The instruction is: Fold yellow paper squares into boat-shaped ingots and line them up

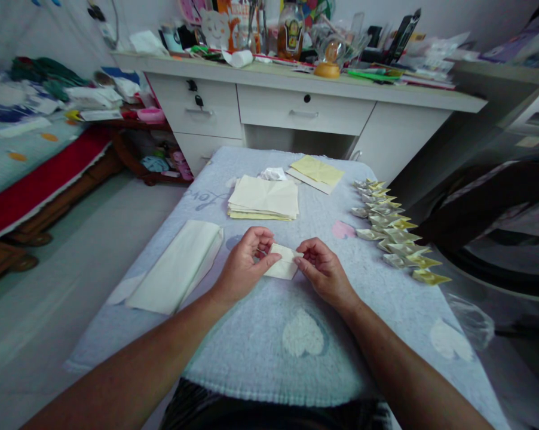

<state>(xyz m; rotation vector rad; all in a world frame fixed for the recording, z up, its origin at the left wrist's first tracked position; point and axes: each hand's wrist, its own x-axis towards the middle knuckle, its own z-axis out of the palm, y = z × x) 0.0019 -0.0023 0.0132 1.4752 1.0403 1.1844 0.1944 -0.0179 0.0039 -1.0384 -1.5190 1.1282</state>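
Note:
Between my two hands, just above the cloth-covered table, is a small folded piece of cream paper. My left hand pinches its left side, with the thumb on top. My right hand grips the right edge between thumb and fingers. Beyond my hands lies a stack of cream and yellow paper squares. Along the table's right side stand rows of several small folded paper boats, some yellow and some whitish. To the left rests a long folded pale sheet.
Yellow and white sheets lie at the far right of the table, near a crumpled white paper. Behind stands a white desk crowded with a honey jar and other items. A bed is at left.

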